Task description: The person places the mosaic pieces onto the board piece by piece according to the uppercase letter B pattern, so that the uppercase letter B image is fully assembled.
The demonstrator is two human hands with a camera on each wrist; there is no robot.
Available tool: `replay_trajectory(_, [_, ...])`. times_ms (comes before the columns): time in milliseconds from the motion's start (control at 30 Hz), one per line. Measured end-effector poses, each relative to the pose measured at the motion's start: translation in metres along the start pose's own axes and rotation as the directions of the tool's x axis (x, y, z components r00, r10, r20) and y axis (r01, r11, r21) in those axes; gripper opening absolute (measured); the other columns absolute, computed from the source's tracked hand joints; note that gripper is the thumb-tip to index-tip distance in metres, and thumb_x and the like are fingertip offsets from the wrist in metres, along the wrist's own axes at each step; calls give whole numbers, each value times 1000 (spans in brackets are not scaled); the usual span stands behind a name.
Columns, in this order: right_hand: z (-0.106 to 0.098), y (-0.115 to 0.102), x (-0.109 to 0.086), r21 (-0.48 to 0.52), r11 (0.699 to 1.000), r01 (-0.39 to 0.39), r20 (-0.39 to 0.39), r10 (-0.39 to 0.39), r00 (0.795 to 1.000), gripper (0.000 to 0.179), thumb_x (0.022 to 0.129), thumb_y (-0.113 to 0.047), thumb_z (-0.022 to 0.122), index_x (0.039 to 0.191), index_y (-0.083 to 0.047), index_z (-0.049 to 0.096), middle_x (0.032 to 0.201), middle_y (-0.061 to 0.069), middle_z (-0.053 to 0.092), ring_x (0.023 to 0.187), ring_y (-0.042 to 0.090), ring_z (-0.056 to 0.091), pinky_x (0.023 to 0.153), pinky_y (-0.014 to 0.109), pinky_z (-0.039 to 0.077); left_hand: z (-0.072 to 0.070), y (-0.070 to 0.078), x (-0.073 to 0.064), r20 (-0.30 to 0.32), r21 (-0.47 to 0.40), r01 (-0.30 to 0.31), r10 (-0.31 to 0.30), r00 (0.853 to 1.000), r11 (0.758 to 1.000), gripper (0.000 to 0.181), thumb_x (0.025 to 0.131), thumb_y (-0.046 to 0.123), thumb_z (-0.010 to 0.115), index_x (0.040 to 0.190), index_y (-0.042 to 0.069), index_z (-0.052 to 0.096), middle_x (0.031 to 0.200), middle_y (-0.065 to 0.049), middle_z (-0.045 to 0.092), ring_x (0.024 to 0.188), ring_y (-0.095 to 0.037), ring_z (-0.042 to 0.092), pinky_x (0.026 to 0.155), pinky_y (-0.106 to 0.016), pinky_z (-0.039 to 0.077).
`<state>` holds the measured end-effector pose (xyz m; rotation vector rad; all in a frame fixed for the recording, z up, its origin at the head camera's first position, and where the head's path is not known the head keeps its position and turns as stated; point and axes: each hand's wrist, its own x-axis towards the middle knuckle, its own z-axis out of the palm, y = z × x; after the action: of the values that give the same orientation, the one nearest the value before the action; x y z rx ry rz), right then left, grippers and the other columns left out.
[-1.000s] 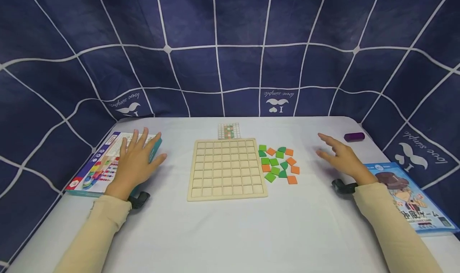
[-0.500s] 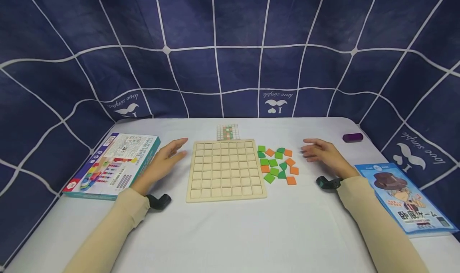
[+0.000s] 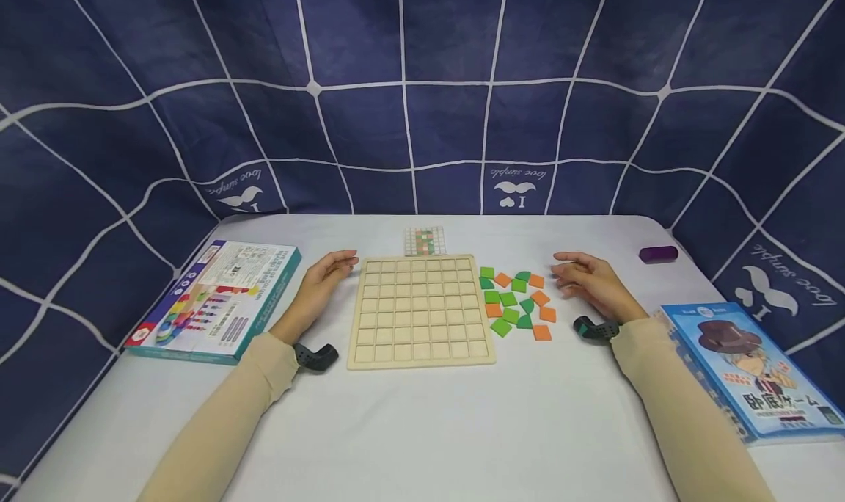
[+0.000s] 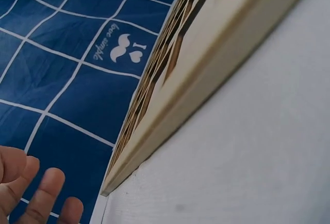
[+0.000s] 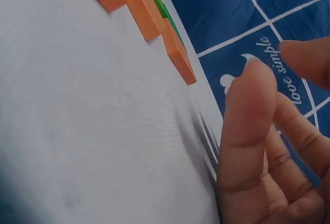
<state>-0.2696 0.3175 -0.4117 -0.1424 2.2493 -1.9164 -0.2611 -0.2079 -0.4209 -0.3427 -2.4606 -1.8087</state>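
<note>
A square wooden grid board (image 3: 422,362) lies flat in the middle of the table, its compartments bare. Just off its left edge is my left hand (image 3: 321,285), fingers relaxed and holding nothing; its fingertips (image 4: 51,182) also show in the left wrist view. Right of the board lie scattered green tiles (image 3: 507,299) and orange tiles (image 3: 542,332), some of the green ones with a rounded edge. My right hand (image 3: 594,285) hovers to the right of these tiles with loosely bent fingers and nothing in its grasp. Behind the board lies a small pattern card (image 3: 425,241).
On the left is a flat toy box (image 3: 218,296), partly beside my left forearm. A blue game box (image 3: 759,370) lies at the right, next to my right sleeve. A purple cylinder (image 3: 658,254) sits at the back right. A dark blue curtain (image 3: 455,120) borders the table.
My left hand has moved right, from over the toy box to beside the board. My right hand has moved left, closer to the tiles. Board and tiles stay in place.
</note>
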Motion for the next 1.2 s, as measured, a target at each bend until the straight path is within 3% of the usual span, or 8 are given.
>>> replay_trajectory(67, [3, 4, -2, -89, 996, 4, -3, -4, 1000, 55, 108, -7, 64, 154, 13, 44, 98, -9, 73, 78, 6, 64, 65, 19, 58, 0, -5, -5, 1, 91, -24, 24, 1000, 996, 41, 114, 11, 51, 153, -3, 54, 153, -24, 59, 142, -35, 54, 121, -42, 42])
replay_trajectory(167, [9, 10, -4, -239, 971, 1, 4, 0, 1000, 51, 104, -5, 69, 148, 14, 52, 90, -3, 66, 66, 9, 55, 57, 19, 51, 1, -10, -15, 6, 173, -5, 4, 1000, 985, 41, 111, 11, 55, 151, 1, 57, 155, -21, 59, 146, -39, 51, 124, -53, 37])
replay_trajectory(300, [15, 13, -5, -383, 924, 4, 8, -1, 1000, 48, 99, -9, 77, 139, 13, 62, 89, 3, 60, 62, 11, 52, 57, 21, 49, 4, -13, -22, 20, 224, 26, -31, 999, 974, 45, 109, 11, 57, 154, 3, 57, 160, -20, 54, 154, -40, 43, 129, -57, 29])
replay_trajectory(433, [16, 10, -7, -467, 884, -4, -14, -2, 1000, 47, 96, -13, 82, 133, 12, 67, 87, 5, 58, 62, 11, 54, 57, 21, 50, 8, -12, -22, 42, 292, 23, -37, 998, 956, 52, 105, 10, 58, 157, 3, 54, 163, -21, 51, 157, -41, 38, 131, -58, 23])
replay_trajectory(667, [14, 7, -4, -495, 869, 8, -39, -31, 999, 45, 96, -15, 83, 131, 11, 69, 90, 3, 58, 63, 9, 54, 55, 21, 50, 9, -10, -15, 83, 413, 19, -58, 995, 911, 63, 101, 16, 63, 162, 6, 50, 169, -25, 41, 161, -48, 26, 130, -68, 14])
replay_trajectory(833, [18, 5, -2, -512, 859, 22, -46, -53, 997, 44, 95, -15, 83, 129, 10, 71, 88, 4, 58, 59, 11, 53, 54, 22, 47, 7, -8, -13, 110, 469, 0, -59, 992, 883, 67, 98, 16, 64, 162, 5, 48, 170, -29, 36, 160, -50, 25, 129, -71, 12])
replay_trajectory(1000, [21, 2, 1, -543, 839, 33, -69, -83, 994, 37, 96, -13, 81, 125, 9, 74, 86, 4, 58, 58, 12, 52, 52, 22, 46, 6, -6, -10, 120, 502, -30, -36, 992, 864, 67, 96, 14, 64, 161, 2, 49, 168, -29, 39, 160, -48, 27, 130, -67, 12])
replay_trajectory(1200, [21, -2, 0, -520, 854, 16, -95, -76, 993, 36, 99, -11, 77, 128, 10, 71, 92, 6, 60, 65, 11, 55, 54, 21, 51, 6, -6, -8, 132, 514, -57, -13, 991, 856, 66, 95, 14, 65, 158, 0, 52, 166, -24, 46, 160, -46, 28, 130, -65, 11])
